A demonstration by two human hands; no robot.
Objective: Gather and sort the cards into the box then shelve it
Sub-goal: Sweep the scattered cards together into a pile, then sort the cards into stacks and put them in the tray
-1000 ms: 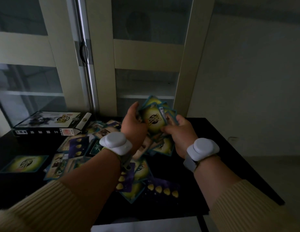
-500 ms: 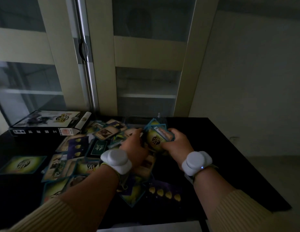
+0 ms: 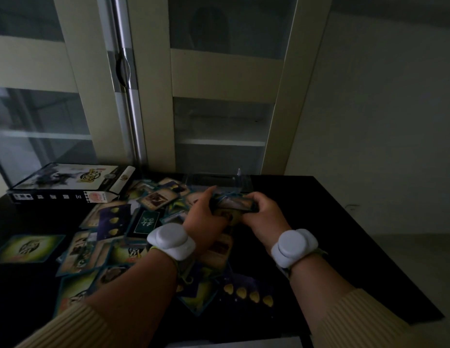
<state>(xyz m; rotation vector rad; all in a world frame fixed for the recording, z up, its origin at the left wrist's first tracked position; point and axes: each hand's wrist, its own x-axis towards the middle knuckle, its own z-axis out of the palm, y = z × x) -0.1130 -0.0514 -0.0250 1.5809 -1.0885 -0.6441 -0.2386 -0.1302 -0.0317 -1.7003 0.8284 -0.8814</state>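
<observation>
Dark and dim, the black table sits by a tall cupboard with glass doors. Both hands hold one bunch of cards between them, low over the table. Left hand grips one side, right hand grips the other. Too many loose cards to count lie spread on the left. One closed box sits at the back left.

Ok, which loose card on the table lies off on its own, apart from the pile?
The green-glowing face-down card at the table's far left edge. Bare black tabletop surrounds it, while the other cards overlap in the central pile.
</observation>
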